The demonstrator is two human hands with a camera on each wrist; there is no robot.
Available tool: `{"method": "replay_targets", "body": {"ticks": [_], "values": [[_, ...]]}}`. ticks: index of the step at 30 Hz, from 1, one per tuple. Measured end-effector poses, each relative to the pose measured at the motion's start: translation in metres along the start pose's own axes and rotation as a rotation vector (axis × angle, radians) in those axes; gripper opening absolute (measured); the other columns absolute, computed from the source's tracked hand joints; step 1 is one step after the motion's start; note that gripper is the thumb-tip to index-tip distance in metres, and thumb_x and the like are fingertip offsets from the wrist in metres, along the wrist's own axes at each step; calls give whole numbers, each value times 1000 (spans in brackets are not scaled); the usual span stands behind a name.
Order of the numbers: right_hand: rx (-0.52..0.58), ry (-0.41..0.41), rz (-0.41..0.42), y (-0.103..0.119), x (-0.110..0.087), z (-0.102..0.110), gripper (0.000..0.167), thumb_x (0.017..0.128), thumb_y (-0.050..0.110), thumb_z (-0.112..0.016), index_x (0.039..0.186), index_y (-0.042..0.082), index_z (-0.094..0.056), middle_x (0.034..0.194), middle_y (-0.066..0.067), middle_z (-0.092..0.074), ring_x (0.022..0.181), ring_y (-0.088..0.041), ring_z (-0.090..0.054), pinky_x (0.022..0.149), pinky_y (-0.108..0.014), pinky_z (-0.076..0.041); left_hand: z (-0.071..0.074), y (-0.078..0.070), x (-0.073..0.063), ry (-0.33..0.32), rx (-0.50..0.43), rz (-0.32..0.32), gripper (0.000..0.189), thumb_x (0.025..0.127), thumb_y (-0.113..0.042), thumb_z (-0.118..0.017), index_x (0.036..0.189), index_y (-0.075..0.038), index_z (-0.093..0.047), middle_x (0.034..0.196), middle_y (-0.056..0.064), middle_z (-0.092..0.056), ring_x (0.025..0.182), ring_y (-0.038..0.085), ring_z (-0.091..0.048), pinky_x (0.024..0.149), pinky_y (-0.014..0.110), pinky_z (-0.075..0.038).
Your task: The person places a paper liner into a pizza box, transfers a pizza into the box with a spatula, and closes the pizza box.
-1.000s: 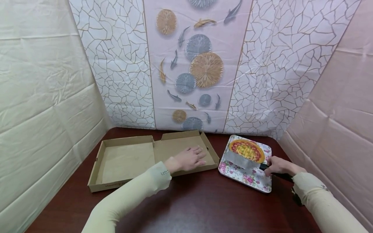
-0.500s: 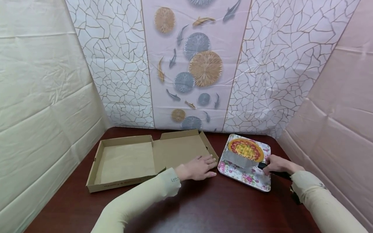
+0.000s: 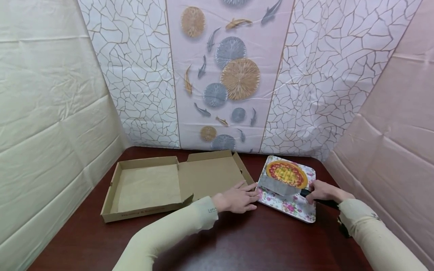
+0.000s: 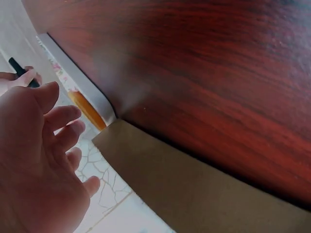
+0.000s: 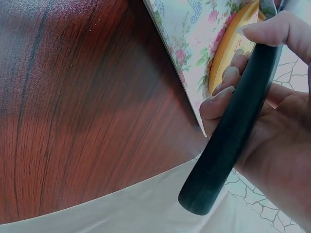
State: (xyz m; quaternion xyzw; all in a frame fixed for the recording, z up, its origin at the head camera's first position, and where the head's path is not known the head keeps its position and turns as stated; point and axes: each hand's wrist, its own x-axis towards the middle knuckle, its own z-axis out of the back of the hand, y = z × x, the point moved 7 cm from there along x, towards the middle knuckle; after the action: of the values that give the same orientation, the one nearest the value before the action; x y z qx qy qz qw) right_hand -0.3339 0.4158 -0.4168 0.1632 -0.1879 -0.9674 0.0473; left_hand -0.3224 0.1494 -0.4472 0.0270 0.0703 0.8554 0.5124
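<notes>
My right hand (image 3: 323, 191) grips the black handle (image 5: 233, 126) of a spatula with a wide metal blade (image 3: 278, 186). The blade lies along the near side of a round pizza (image 3: 286, 174), covering part of its edge. Under both is a floral tray (image 3: 288, 206) on the right of the table. My left hand (image 3: 237, 197), fingers spread, is at the tray's near left corner, over the near right corner of an open cardboard pizza box (image 3: 207, 177). Whether its fingertips touch the tray cannot be told. In the left wrist view those fingers are loosely bent, holding nothing.
The box's walled half (image 3: 149, 184) lies on the left, with its lid half flat beside it towards the tray. A dark red wood table (image 3: 237, 244) bears everything. Patterned cloth (image 3: 220, 75) hangs behind, with pale cloth on both sides.
My left hand has moved right and slightly nearer, from above the box lid to the tray's near left corner. The right hand, spatula and pizza have stayed about where they were.
</notes>
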Motion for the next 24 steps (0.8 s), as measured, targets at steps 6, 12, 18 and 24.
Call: {"method": "replay_targets", "body": {"ticks": [6, 12, 18, 24], "values": [[-29, -10, 5, 1, -4, 4, 20, 69, 15, -69, 75, 5, -53, 68, 1, -47, 64, -13, -43, 59, -26, -35, -6, 0, 4, 21, -4, 11, 52, 102, -46, -35, 149, -23, -37, 156, -7, -35, 151, 19, -13, 121, 49, -14], [-42, -3, 25, 2, -5, 5, 21, 70, 18, -71, 72, 7, -53, 66, 3, -48, 62, -12, -42, 59, -24, -34, -10, 3, 3, 54, -8, 41, 53, 102, -48, -36, 149, -24, -37, 155, -8, -36, 152, 18, -10, 121, 48, -12], [-37, 16, 42, 0, -11, 8, 20, 73, 18, -72, 66, 10, -55, 61, 5, -50, 59, -9, -43, 58, -22, -34, -10, 1, 4, 54, -2, 35, 55, 101, -50, -38, 149, -23, -38, 154, -7, -37, 152, 19, -12, 122, 48, -11], [-62, 73, 61, 2, -20, 15, 8, 66, 12, -66, 67, 7, -59, 62, 7, -50, 61, -8, -43, 60, -20, -33, -10, -1, 6, 52, 19, 36, 57, 99, -52, -41, 148, -24, -38, 154, -7, -38, 152, 19, -11, 121, 47, -12]]}}
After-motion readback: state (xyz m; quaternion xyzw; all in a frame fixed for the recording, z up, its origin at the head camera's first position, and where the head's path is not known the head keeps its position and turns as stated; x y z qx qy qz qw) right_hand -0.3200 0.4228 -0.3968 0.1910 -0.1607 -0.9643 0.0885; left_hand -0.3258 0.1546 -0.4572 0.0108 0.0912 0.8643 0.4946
